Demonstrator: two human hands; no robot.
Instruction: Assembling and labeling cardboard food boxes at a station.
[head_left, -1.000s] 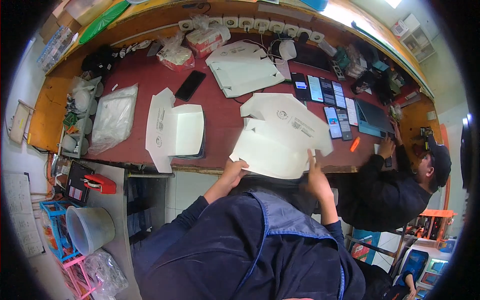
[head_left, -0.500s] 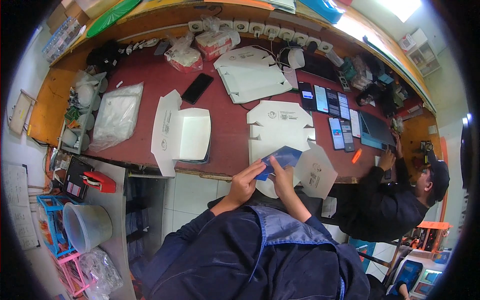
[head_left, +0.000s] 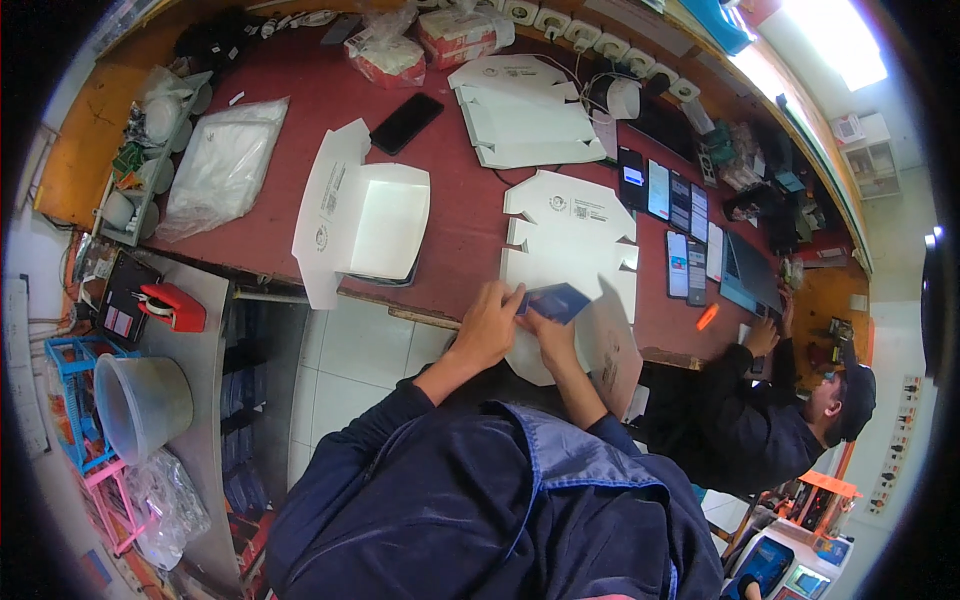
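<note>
Over the front edge of the table, my left hand point(head_left: 488, 325) and my right hand point(head_left: 548, 332) are close together. Between their fingers is a flat, glossy dark-blue piece point(head_left: 560, 303), which could be a card, a film or a thin packet; I cannot tell which. Both hands have their fingers closed on its near left end. Beneath and behind it lies an unfolded white carton blank point(head_left: 570, 240) with dark print. One printed flap point(head_left: 613, 350) of this blank stands up beside my right hand.
A half-folded white box point(head_left: 385, 215) stands on the left, near a black phone point(head_left: 407, 123) and clear plastic bags point(head_left: 228, 165). More carton blanks point(head_left: 525, 115) lie at the back. Several phones point(head_left: 688, 215), an orange marker point(head_left: 707, 318) and a co-worker point(head_left: 770, 410) are on the right.
The blue piece has turned between my fingers and now looks darker and smaller. My hands stay together around it. The whole view has shifted, so the table sits higher in the picture.
</note>
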